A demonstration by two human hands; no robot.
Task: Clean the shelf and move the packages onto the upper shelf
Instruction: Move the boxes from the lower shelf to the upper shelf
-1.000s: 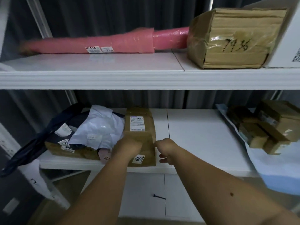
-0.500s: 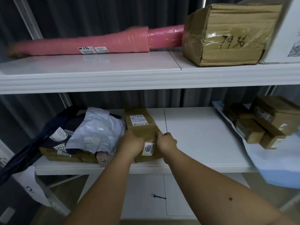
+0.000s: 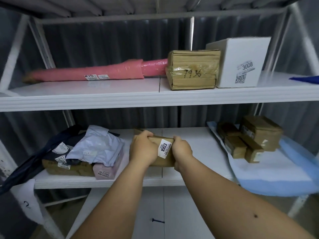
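A brown taped package [image 3: 164, 153] with a white "1003" label is held over the lower shelf [image 3: 189, 145], its near end raised. My left hand [image 3: 142, 149] grips its left side and my right hand [image 3: 182, 150] grips its right side. The upper shelf [image 3: 120, 99] carries a long pink wrapped roll [image 3: 96, 74], a brown box marked "7936" [image 3: 193, 69] and a white box labelled "3008" [image 3: 240, 62]. On the lower shelf's left lies a pile of soft mailers and boxes [image 3: 82, 152].
Several small brown boxes [image 3: 250, 138] rest on a blue and white padded mailer [image 3: 276, 173] at the lower shelf's right. A blue cloth's tip [image 3: 305, 79] shows at the upper shelf's far right. Bare white surface lies in front of the pink roll. White metal uprights frame both sides.
Both hands closed on the "1003" package and lifted its near end off the lower shelf, tilting it toward me. The camera tilted up, showing more of the upper shelf.
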